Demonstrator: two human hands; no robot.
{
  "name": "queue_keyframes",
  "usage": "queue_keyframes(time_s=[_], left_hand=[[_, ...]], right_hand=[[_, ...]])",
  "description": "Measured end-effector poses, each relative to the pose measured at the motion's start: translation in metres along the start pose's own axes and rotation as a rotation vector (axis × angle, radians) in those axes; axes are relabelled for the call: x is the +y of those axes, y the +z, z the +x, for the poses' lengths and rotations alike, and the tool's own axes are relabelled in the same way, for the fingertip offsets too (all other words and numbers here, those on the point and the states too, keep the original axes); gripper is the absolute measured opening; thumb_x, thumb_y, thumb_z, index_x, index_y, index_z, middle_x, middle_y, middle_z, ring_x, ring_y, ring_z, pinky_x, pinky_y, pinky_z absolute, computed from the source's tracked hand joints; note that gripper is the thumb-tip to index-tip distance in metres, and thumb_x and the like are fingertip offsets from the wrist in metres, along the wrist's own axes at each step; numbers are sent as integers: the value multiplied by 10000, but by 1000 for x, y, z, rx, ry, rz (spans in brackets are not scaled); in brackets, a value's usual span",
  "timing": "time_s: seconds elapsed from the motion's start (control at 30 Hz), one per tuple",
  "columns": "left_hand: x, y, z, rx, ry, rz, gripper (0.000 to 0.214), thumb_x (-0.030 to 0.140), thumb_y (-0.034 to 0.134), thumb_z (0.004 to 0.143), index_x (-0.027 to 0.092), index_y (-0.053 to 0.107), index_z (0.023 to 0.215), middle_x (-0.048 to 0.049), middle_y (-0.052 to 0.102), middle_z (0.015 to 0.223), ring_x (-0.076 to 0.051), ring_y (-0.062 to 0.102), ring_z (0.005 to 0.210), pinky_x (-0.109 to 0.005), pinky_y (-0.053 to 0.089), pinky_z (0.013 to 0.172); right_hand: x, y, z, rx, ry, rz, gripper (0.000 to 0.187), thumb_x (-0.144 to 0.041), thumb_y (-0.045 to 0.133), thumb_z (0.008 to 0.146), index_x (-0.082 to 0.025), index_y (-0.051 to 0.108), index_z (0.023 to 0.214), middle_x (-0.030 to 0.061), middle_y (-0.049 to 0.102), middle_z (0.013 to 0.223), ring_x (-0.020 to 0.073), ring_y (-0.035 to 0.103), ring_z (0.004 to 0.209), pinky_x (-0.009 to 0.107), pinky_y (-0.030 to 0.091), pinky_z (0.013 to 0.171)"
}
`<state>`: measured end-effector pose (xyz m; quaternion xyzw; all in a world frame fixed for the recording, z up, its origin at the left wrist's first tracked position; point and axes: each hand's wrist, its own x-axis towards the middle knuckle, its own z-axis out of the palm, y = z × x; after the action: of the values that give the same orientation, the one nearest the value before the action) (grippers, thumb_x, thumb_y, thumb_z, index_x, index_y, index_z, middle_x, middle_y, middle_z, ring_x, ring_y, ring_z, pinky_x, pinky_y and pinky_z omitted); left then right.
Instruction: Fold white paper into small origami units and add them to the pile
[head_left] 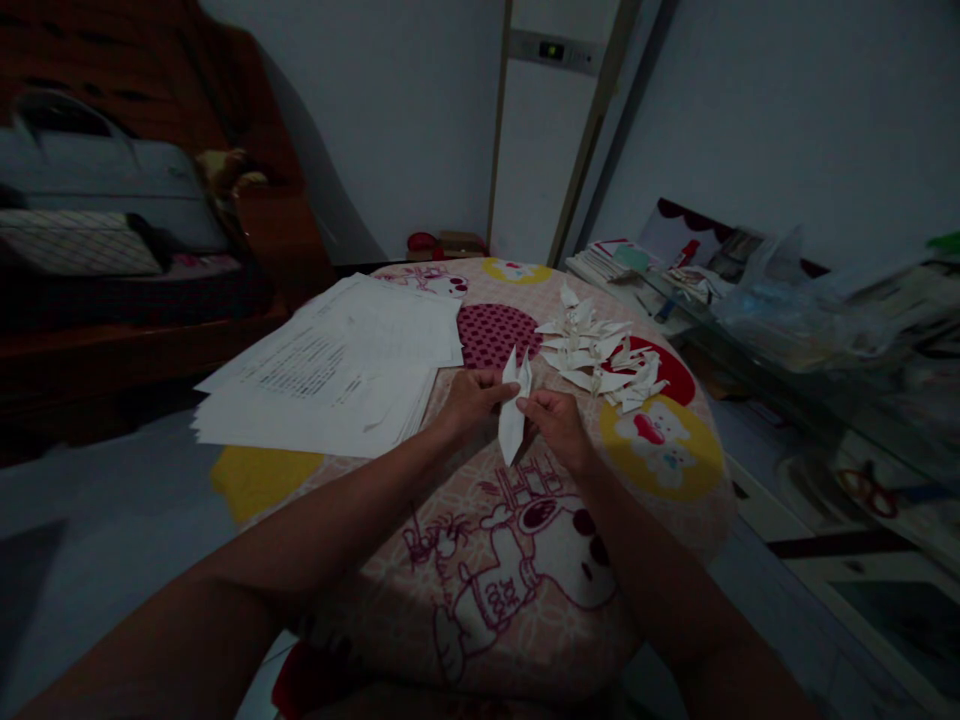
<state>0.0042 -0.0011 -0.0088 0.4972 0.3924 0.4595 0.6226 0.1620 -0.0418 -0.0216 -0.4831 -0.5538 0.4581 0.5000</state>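
Observation:
Between my two hands is a folded white paper [511,432], narrow and pointed, with two slim points at its far end and one point toward me. My left hand [478,397] pinches its left side near the middle, thumb on top. On the other side my right hand [556,418] grips the right edge with thumb and fingers. Just beyond, to the right, lies a cluster of several folded paper cranes [592,350]. A stack of printed paper sheets [352,370] spreads over the table's left side.
A patterned cloth covers the round table [405,620]. Along the right runs a glass shelf [750,350] with plastic bags [780,310] and papers. Red-handled scissors [866,492] lie lower right. A wooden bench [281,220] at left holds a pale bag [142,185].

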Motion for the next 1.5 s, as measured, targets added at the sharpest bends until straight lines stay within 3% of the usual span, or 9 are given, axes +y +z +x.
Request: queue_keyframes(time_s=[0.17, 0.43, 0.67, 1.0, 1.3, 1.5], left_hand=[[4, 0, -1, -72, -110, -1, 255, 296, 845, 640, 108, 675, 615, -23, 632, 572, -93, 526, 480, -237, 378, 500], [9, 5, -5, 0, -57, -7, 155, 176, 794, 684, 99, 689, 599, -6, 589, 523, -71, 459, 441, -232, 325, 469], [8, 6, -4, -65, -109, -62, 171, 231, 796, 695, 118, 692, 618, -32, 643, 599, -84, 507, 474, -241, 374, 492], [12, 6, -4, 52, 44, -9, 206, 162, 760, 663, 137, 613, 520, 21, 522, 495, -54, 385, 446, -228, 275, 454], [15, 1, 1, 139, -2, 13, 251, 171, 754, 684, 154, 564, 520, 37, 478, 481, -61, 370, 435, -248, 256, 448], [16, 4, 1, 143, -115, -59, 223, 136, 728, 695, 152, 571, 536, 13, 546, 515, -69, 410, 438, -247, 300, 461]], right_hand=[[1, -3, 1, -49, 28, 6, 372, -474, 758, 746, -179, 601, 582, -29, 588, 498, 99, 531, 430, 204, 404, 423], [-5, 1, -3, -147, 178, 163, 331, -446, 813, 683, -145, 683, 633, 23, 680, 576, 113, 589, 472, 219, 457, 461], [-8, 3, -4, -97, 162, 234, 242, -368, 834, 625, -163, 707, 606, 2, 669, 551, 101, 560, 476, 208, 432, 454], [-4, 9, -6, -175, 212, 261, 288, -422, 822, 665, -157, 709, 663, 6, 688, 567, 106, 593, 462, 200, 449, 443], [-6, 14, -12, -289, 298, 295, 390, -511, 819, 675, -140, 699, 673, 33, 695, 554, 132, 609, 418, 216, 482, 402], [-7, 18, -11, -195, 323, 390, 360, -436, 888, 563, -146, 696, 656, 27, 702, 579, 125, 609, 459, 225, 511, 451]])
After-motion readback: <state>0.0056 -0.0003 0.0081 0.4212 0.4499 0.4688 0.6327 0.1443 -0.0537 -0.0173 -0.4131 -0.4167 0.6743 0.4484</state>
